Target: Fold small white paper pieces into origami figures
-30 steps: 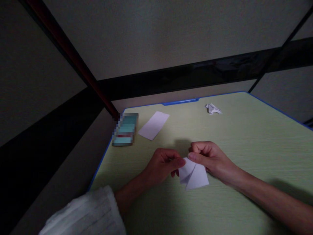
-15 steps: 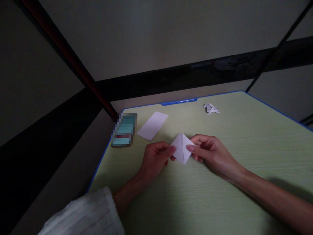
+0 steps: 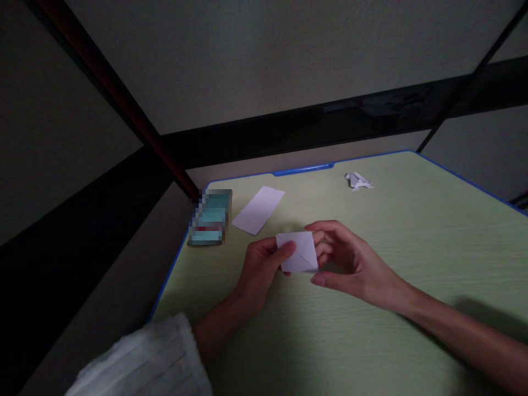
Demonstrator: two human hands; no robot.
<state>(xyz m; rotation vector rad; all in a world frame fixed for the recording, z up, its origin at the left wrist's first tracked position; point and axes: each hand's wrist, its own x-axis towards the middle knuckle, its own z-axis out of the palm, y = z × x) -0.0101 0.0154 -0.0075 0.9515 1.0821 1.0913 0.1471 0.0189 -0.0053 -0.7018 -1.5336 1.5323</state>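
A small folded white paper square (image 3: 304, 254) with a diagonal crease is held above the table. My left hand (image 3: 264, 269) pinches its left side, thumb on top and fingers underneath. At the square's right edge, my right hand (image 3: 346, 261) has its thumb and fingers apart. Its fingertips are close behind that edge; whether they touch the paper I cannot tell.
On the pale green table (image 3: 433, 236) with a blue rim lies a white paper strip (image 3: 259, 210). Left of it is a phone-like, pixelated object (image 3: 210, 217). A folded paper figure (image 3: 358, 181) rests near the back edge, with a wall (image 3: 264, 66) behind.
The folded paper has turned from a diamond position to a square one. My right hand has opened, its thumb coming off the paper, while my left hand keeps its pinch.
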